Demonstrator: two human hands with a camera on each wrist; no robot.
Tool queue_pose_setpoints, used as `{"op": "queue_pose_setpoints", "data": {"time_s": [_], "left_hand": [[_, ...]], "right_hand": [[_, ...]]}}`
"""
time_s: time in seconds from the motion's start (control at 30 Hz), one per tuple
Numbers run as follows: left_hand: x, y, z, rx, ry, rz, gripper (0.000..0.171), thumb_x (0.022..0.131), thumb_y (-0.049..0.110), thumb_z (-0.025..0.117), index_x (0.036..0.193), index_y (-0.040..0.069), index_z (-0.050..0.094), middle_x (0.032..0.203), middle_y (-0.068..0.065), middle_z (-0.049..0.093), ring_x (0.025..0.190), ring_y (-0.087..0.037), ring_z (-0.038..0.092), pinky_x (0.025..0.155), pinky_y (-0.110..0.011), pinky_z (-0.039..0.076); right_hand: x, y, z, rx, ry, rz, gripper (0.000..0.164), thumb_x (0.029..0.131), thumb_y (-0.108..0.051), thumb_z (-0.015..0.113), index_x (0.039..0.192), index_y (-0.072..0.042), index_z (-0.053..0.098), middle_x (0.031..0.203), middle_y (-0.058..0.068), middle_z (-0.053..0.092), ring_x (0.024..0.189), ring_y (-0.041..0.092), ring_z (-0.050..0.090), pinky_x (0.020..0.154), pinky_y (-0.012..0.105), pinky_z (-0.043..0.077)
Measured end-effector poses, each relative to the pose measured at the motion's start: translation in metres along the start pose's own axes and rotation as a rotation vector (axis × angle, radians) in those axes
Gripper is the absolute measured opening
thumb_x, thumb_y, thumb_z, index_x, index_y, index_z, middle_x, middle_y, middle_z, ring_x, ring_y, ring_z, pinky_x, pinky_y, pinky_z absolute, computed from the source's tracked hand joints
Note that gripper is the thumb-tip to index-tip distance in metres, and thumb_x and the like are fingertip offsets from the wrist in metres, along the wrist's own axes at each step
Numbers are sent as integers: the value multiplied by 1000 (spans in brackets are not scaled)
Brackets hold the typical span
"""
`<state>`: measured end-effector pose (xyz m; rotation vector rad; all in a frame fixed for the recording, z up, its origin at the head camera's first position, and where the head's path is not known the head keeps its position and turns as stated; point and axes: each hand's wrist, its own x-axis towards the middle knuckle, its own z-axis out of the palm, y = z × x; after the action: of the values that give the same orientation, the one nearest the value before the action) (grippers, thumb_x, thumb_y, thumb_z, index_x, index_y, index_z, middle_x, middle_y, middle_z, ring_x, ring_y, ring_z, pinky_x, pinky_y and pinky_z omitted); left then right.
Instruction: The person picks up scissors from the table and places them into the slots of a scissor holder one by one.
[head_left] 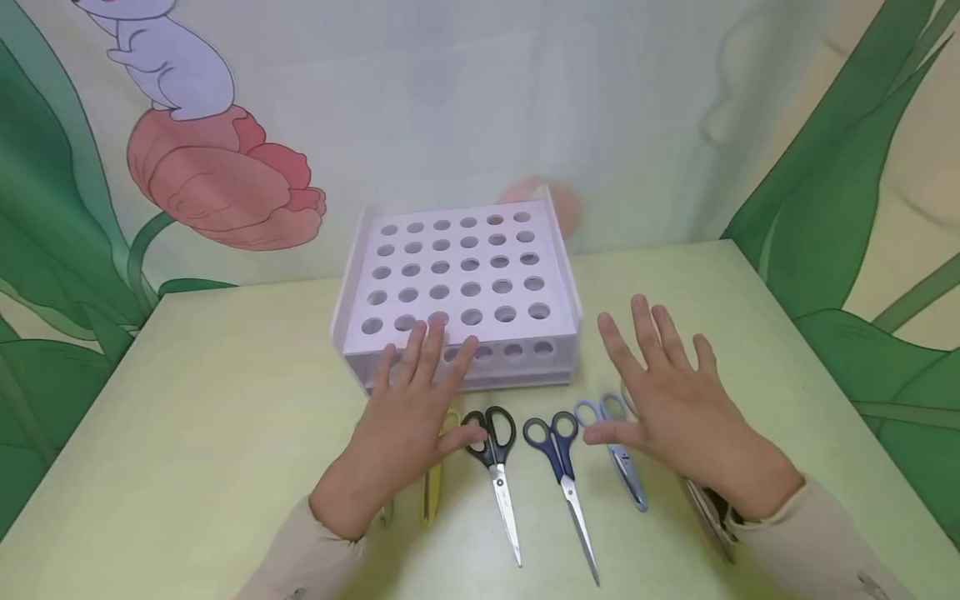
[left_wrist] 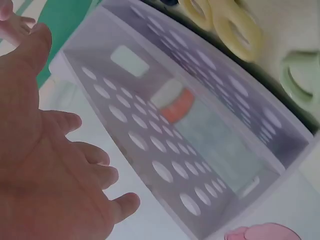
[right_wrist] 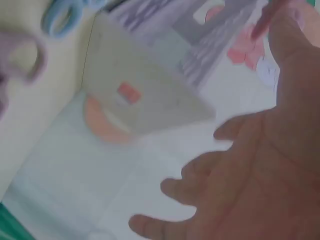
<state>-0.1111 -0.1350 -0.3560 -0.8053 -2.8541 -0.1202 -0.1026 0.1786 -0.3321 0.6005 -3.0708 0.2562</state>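
Note:
My left hand (head_left: pixel 408 425), fingers spread, is held over the left side of the row of scissors and holds nothing. Its fingertips overlap the front of a white perforated rack (head_left: pixel 487 301) in the head view. Likewise spread, my right hand (head_left: pixel 678 417) is raised over the right side. Black-handled scissors (head_left: pixel 498 468) and dark blue-handled scissors (head_left: pixel 559 467) lie between the hands, blades toward me. Yellow scissors (head_left: pixel 431 497) and green ones (left_wrist: pixel 295 80) are partly hidden by the left hand. Light blue scissors (head_left: pixel 627 473) and mauve-handled scissors (right_wrist: pixel 41 61) lie by the right hand.
The rack stands at the back middle of the pale yellow table (head_left: pixel 202 417), its top and front full of round holes. Behind it hangs a cloth backdrop (head_left: pixel 465 108) printed with leaves and a flower. The table's right edge runs beyond the right hand.

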Motion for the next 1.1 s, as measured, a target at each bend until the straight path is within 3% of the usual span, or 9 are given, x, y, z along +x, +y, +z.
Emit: {"op": "queue_pose_setpoints", "data": {"time_s": [0.17,0.37,0.5,0.63,0.7,0.87,1.1], "left_hand": [[-1,-13,-6,-19,39,-24,101,88,59,70,163,15,21,166,-23,1,152,-41,0,116,-66,8],[1,-34,-15,-48,77,-67,104,86,58,74,163,16,18,166,-23,0,152,-37,-6,116,-66,4],[1,-53,-16,-76,137,-100,111,80,54,81,163,15,17,166,-24,-1,152,-39,-6,115,-67,5],[-1,-72,-12,-88,194,-126,114,77,48,86,162,13,19,166,-24,-5,152,-40,-7,114,-67,7],[-2,-78,-11,-98,214,-136,114,76,45,88,161,12,21,166,-23,-7,152,-40,-7,114,-67,8],[-5,-89,-10,-113,238,-152,116,72,41,92,161,13,22,166,-23,-7,151,-41,-8,113,-68,10],[-7,-96,-9,-114,237,-138,120,69,35,95,162,14,21,165,-25,-7,151,-43,-4,112,-69,14]], "right_hand": [[1,30,-16,101,-34,-2,107,86,-66,66,164,-25,5,164,20,-19,149,48,-7,106,78,9],[3,70,-22,386,-140,-10,93,93,-49,70,164,-34,12,166,20,-13,147,54,0,101,81,16],[6,98,-11,504,-198,-88,74,99,-30,68,161,-21,29,164,29,-3,146,57,5,104,78,19],[13,118,11,547,-273,-123,48,99,-5,61,146,-7,53,158,39,10,143,60,8,107,76,16],[16,125,22,544,-308,-94,45,95,7,56,137,-8,62,155,42,14,142,62,9,108,75,14],[19,128,38,470,-321,-40,61,82,23,41,120,-16,69,150,48,18,138,67,9,107,76,12],[19,117,39,343,-262,-76,55,73,25,55,107,-19,59,140,48,33,133,67,27,99,77,29]]}}
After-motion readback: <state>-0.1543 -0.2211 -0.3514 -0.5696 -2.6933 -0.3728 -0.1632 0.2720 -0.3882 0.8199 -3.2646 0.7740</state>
